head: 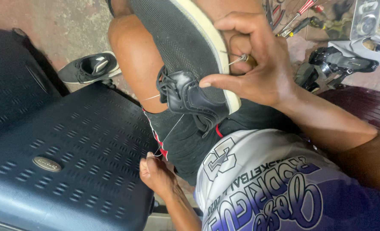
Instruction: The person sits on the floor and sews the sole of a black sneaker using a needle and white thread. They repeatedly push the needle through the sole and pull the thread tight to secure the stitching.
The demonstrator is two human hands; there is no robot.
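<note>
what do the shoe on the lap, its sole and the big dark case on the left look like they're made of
Shoe: the black toe looks like smooth leather or imitation, with a slight sheen and punched holes; the body looks like dark woven mesh.
Sole: cream, matte, probably rubber or foam.
Case: dark blue hard plastic by its look, a glossy moulded shell with rows of embossed dashes.

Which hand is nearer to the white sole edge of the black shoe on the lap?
The right hand. It grips a needle tool against the white sole edge of the shoe. The left hand is lower, apart from it, pulling the thread.
</note>
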